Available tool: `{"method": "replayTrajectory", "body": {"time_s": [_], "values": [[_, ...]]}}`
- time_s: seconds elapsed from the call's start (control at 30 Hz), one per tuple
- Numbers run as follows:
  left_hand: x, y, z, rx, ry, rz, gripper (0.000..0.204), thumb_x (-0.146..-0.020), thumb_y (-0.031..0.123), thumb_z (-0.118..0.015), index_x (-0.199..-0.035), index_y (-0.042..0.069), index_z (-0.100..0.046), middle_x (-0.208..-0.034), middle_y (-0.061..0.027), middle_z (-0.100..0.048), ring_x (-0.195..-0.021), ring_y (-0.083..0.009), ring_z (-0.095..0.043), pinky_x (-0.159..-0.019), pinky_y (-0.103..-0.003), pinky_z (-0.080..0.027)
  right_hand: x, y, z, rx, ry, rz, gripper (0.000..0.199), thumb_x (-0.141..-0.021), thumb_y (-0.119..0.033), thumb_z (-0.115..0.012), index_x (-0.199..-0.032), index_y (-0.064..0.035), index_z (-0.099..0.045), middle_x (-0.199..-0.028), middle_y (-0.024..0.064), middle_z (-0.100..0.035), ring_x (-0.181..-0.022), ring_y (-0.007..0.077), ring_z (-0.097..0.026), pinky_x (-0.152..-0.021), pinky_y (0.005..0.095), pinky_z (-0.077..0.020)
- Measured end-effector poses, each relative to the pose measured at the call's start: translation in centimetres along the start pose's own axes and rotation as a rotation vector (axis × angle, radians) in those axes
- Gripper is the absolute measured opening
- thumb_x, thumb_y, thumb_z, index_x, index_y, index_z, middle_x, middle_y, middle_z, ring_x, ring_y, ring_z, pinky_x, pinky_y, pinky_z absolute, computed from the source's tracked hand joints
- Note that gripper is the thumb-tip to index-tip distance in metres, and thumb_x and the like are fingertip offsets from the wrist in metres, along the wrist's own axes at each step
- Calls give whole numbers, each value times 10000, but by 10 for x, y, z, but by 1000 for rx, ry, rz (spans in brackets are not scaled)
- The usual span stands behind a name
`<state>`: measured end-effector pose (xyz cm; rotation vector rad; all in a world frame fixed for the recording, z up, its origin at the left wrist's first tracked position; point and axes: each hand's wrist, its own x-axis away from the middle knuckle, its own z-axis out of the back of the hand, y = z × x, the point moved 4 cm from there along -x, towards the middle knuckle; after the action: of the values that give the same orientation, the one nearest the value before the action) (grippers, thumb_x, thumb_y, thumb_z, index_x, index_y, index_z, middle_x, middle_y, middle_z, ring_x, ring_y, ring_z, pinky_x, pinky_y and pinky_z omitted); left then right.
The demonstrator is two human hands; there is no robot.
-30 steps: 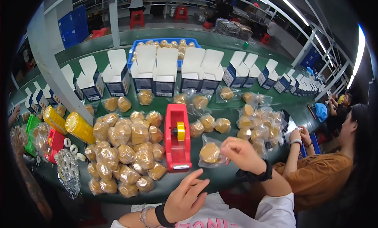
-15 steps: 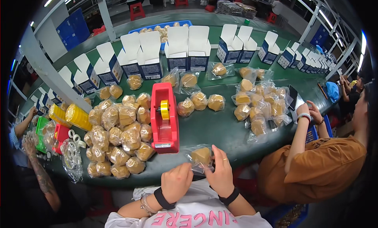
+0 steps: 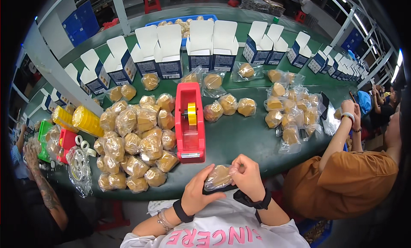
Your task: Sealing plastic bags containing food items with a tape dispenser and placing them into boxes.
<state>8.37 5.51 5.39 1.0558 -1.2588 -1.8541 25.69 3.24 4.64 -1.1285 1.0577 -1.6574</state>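
My left hand (image 3: pixel 198 191) and my right hand (image 3: pixel 249 176) both hold a clear plastic bag with a tan round item inside (image 3: pixel 219 177), close to my chest at the near edge of the green table (image 3: pixel 244 136). My right fingers pinch the bag's right end. A red tape dispenser with a yellow roll (image 3: pixel 189 121) stands just beyond my hands. To its left lies a heap of several bagged tan items (image 3: pixel 137 138).
Open white and blue cartons (image 3: pixel 201 44) line the back of the table. More bagged items (image 3: pixel 291 111) lie at the right, near a person in a brown top (image 3: pixel 346 183). A tattooed arm (image 3: pixel 43 188), yellow rolls (image 3: pixel 85 119) and tape rings sit left.
My right hand took a bagged item off the table and brought it toward me. Both hands now hold it at the table's near edge, and my view has tilted down.
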Motion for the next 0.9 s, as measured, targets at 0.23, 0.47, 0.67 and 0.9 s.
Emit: {"method": "replayTrajectory", "body": {"time_s": [0.23, 0.47, 0.67, 0.9], "values": [[-16, -14, 5, -258, 92, -54, 249, -661, 1, -718, -894, 5, -631, -1114, -134, -583, -923, -281, -606, -771, -325, -500, 22, -20, -14, 460, 157, 636, 204, -690, 43, -687, -867, -28, -613, -888, 59, -580, -867, 189, -573, -787, 356, -486], [-23, -28, 19, -60, 35, 353, 206, -643, -1, -736, -832, -24, -656, -864, -78, -599, -868, -202, -582, -635, -239, -487, -6, 6, -27, 144, 115, 926, 210, -634, -4, -741, -822, -56, -662, -875, 35, -626, -922, 248, -577, -893, 434, -463], [-36, -21, 6, -40, 162, 217, 266, -628, 37, -749, -868, -16, -647, -823, -76, -590, -770, -199, -596, -592, -253, -480, -9, 10, -28, 60, 85, 877, 180, -635, 21, -732, -780, -62, -663, -908, 41, -627, -953, 250, -571, -947, 462, -436], [-45, 6, -6, -628, -128, -276, 281, -655, 32, -721, -916, -13, -631, -812, -93, -600, -702, -234, -614, -585, -286, -501, -2, 26, -13, 267, 168, 840, 348, -631, -9, -751, -948, -50, -614, -1094, 140, -538, -1005, 311, -546, -971, 474, -406]]}}
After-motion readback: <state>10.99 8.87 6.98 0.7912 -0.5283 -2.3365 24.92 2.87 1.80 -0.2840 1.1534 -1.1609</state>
